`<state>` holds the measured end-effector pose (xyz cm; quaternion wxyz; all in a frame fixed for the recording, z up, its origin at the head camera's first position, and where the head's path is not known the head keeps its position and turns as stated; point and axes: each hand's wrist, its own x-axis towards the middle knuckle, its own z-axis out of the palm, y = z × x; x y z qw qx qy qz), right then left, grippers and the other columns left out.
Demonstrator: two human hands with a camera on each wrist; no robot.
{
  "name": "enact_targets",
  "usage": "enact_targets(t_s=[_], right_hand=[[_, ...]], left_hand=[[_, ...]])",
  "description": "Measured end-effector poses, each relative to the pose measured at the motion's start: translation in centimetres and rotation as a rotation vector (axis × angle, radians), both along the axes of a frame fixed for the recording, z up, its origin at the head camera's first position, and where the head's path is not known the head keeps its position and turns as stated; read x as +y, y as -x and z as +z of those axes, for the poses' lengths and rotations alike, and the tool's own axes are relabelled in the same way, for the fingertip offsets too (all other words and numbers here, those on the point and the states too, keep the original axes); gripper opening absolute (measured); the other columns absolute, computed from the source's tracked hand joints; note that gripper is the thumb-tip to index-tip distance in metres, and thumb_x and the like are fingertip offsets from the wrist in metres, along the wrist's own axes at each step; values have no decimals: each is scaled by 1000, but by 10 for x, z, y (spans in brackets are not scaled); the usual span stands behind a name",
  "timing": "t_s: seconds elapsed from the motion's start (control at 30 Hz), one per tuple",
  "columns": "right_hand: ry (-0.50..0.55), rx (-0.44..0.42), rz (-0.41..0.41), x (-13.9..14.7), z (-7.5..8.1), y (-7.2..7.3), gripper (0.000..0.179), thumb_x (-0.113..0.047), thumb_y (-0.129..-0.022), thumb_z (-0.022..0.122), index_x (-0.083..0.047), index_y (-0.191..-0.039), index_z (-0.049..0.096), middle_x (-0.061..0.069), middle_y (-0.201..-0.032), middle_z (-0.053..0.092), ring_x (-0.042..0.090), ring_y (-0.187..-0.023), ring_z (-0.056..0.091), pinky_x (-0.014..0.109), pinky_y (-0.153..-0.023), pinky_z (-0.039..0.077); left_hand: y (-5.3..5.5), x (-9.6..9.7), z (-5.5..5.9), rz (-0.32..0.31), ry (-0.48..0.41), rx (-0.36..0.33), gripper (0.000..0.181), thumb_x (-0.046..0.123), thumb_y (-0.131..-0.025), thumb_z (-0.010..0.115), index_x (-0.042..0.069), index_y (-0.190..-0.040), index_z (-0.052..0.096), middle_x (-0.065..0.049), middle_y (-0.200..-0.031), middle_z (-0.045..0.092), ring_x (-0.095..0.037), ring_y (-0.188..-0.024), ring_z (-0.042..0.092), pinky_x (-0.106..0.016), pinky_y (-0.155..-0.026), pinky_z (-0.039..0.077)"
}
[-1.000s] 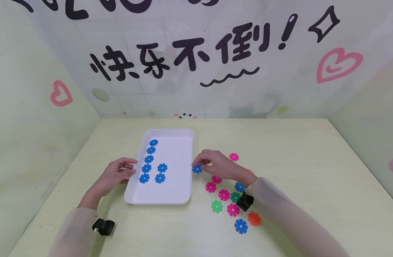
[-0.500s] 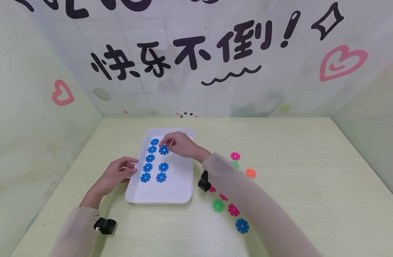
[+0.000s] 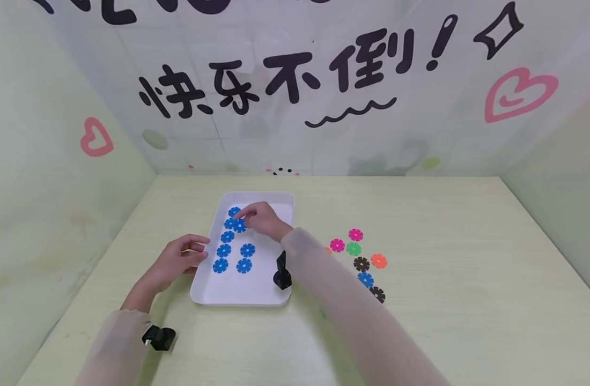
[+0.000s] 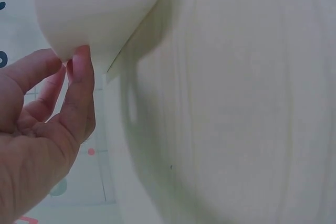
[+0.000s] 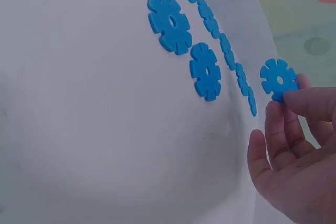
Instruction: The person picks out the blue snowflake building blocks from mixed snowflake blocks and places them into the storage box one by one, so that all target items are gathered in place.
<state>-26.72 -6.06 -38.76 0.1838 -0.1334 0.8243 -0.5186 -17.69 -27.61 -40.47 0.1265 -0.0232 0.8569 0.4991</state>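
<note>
My right hand (image 3: pixel 262 219) pinches a blue snowflake building disc (image 5: pixel 279 80) between thumb and fingers, raised over the white tray (image 3: pixel 218 297). In the tray's left part, several blue discs (image 3: pixel 220 265) form a column. Beside its near end lie two more, one blue disc (image 3: pixel 248 250) just beyond another blue disc (image 3: pixel 244 265). My left hand (image 3: pixel 176 260) holds the tray's left edge with its fingertips. The left wrist view shows thumb and finger at the tray wall (image 4: pixel 100 14).
Right of the tray, loose discs lie on the table (image 3: pixel 444 241): a pink disc (image 3: pixel 355 235), a green disc (image 3: pixel 354 248), an orange disc (image 3: pixel 379 261), a dark brown disc (image 3: pixel 361 264) and a blue disc (image 3: pixel 366 279). My right sleeve (image 3: pixel 343 300) covers others.
My right hand has picked up the blue disc from the table, carried it left over the tray, and now has it close to the column. My left hand stays at the tray edge.
</note>
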Motion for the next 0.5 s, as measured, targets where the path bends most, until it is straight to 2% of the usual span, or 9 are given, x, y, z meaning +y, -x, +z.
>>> enact_targets(t_s=[0.13, 0.23, 0.37, 0.5], right_hand=[[-18, -66, -75, 1, -6, 1, 22, -4, -88, 56, -12, -102, 71, 0, -107, 61, 15, -90, 52, 24, -79, 46], [-46, -77, -93, 2, -10, 3, 22, -3, -88, 56, -12, -100, 72, 1, -108, 62, 16, -94, 51, 25, -81, 45], [-87, -71, -67, 2, -14, 4, 23, -1, -87, 55, -11, -96, 73, 2, -107, 63, 16, -95, 52, 24, -81, 43], [-116, -62, -39, 1, -15, 4, 23, 1, -85, 54, -9, -94, 73, 4, -104, 64, 15, -88, 54, 22, -75, 44]], left_hand=[[1, -1, -2, -9, 0, 20, 43, 20, -90, 60, 2, -126, 46, -15, -108, 50, -26, -92, 56, -32, -73, 53], [1, -1, -2, -3, -7, 26, 43, 21, -89, 62, 3, -125, 47, -15, -107, 51, -24, -90, 57, -31, -72, 53], [0, -1, -2, 3, -8, 13, 42, 20, -89, 61, 4, -126, 47, -16, -109, 51, -26, -93, 57, -32, -74, 53], [0, 0, 0, 3, -2, 5, 41, 18, -90, 59, 4, -127, 46, -16, -110, 50, -28, -95, 56, -33, -76, 52]])
